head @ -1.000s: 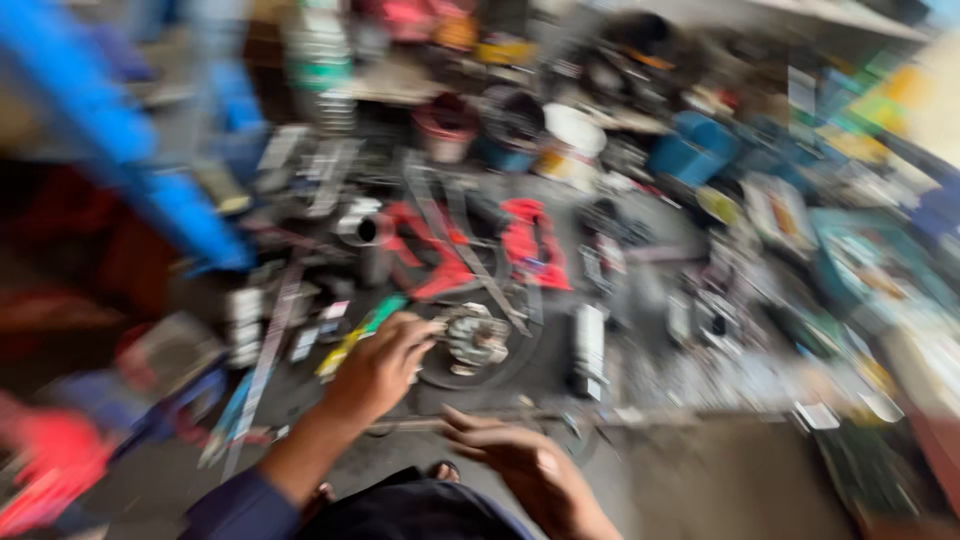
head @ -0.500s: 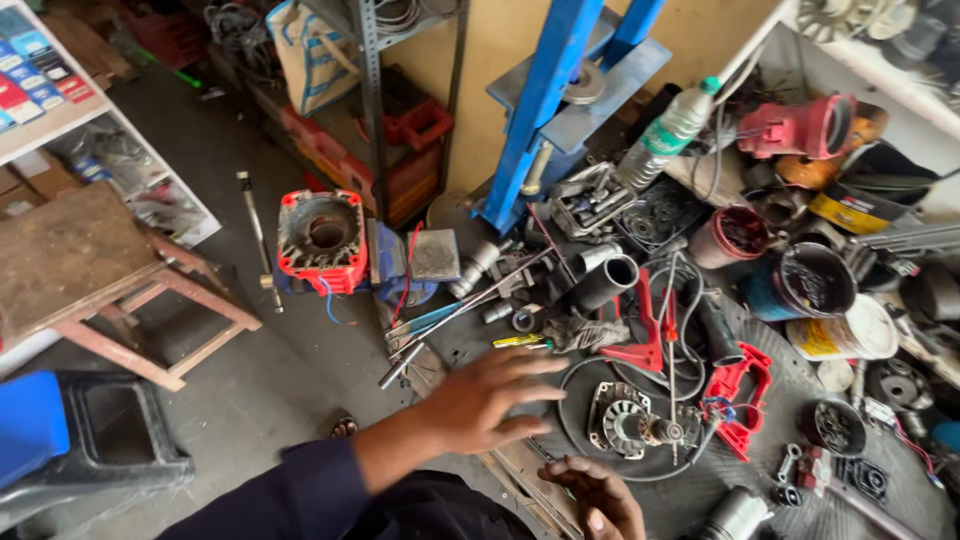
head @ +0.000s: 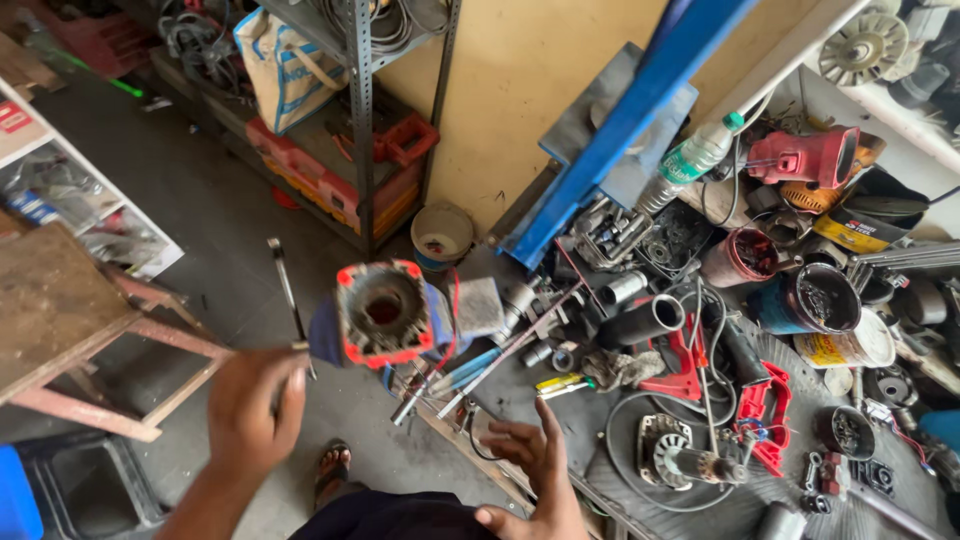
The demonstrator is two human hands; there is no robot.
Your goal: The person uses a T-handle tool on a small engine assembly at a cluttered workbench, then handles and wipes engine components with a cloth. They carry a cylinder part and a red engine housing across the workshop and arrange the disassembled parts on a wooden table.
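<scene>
The left hand (head: 252,408) is closed around a thin metal rod (head: 287,295), just beside the red-rimmed motor housing (head: 382,315) on the floor. The right hand (head: 535,462) hovers open, fingers spread, near the yellow-handled screwdriver (head: 560,383).

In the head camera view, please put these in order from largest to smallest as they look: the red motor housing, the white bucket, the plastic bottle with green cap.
1. Red motor housing, largest; it may be nearer the camera.
2. White bucket and plastic bottle: they look alike in size, so I do not rank them.
</scene>
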